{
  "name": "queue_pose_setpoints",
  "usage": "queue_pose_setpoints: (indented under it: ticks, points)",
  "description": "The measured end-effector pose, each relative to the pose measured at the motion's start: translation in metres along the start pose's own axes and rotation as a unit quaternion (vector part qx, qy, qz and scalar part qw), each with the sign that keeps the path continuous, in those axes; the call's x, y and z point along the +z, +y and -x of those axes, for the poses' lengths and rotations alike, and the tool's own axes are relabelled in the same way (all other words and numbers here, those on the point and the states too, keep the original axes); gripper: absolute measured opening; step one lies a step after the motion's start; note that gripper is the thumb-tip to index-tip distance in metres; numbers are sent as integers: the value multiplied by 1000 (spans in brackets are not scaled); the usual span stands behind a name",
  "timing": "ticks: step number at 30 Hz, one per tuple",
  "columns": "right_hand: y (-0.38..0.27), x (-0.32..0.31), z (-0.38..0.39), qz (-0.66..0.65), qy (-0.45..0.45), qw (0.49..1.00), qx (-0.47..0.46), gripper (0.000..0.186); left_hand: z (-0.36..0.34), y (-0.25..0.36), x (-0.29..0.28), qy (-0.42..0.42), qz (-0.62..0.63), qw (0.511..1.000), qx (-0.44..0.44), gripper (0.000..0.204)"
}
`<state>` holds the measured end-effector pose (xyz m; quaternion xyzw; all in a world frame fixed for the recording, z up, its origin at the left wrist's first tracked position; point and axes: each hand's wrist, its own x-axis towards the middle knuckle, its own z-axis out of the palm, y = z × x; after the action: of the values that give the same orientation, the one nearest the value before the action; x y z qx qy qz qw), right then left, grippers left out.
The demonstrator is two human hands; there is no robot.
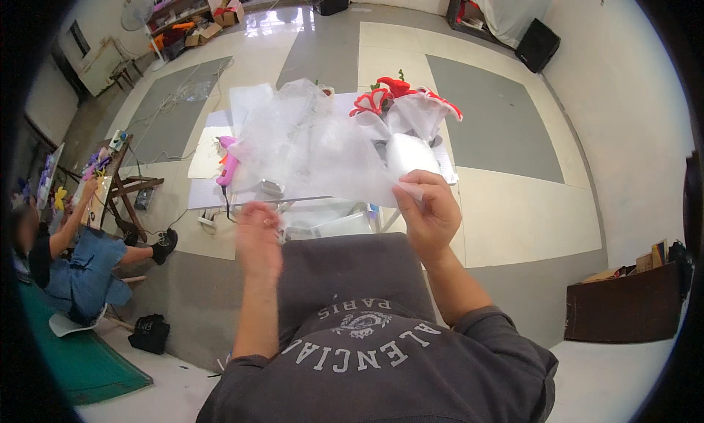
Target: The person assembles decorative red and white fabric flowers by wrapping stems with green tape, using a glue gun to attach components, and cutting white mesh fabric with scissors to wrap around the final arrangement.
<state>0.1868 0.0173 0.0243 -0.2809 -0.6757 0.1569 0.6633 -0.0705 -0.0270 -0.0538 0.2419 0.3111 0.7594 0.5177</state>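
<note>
My right hand pinches the lower right corner of a translucent white sheet that stretches leftward over the table. My left hand is near the sheet's lower left edge, blurred, its loosely curled fingers apart with nothing clearly in them. Crumpled translucent wrapping lies farther back. A pink glue gun rests at the table's left. On the right, red felt flowers with translucent wrap lie beyond a rounded white object, just above my right hand.
Another person sits at the left by a small stand with colourful items. Cables run over the floor. A dark cabinet is at the right, a black speaker at the back right, shelves with boxes behind.
</note>
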Motion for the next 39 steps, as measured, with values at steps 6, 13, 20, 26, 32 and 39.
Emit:
queue_pose_setpoints:
  ticks: [6,13,20,26,32,39]
  points:
    - [1,10,13,-18,-4,1000,24,14,6,-16,87,-231,12,973,4,68]
    - [-6,-2,20,36,-72,986,148,11,4,-11,103,-216,-35,975,-22,37]
    - [-10,-19,-11,-8,-163,971,177,9,9,-18,105,-182,-87,979,7,19]
    - [-9,-18,-23,-161,-208,919,293,13,8,-15,99,-182,-66,979,-66,21]
    - [-10,-12,-20,-92,-173,945,260,12,10,-21,97,-170,-34,982,-77,28]
    - [-4,-17,-25,-143,-179,925,302,13,10,-25,95,-125,-28,984,-125,34]
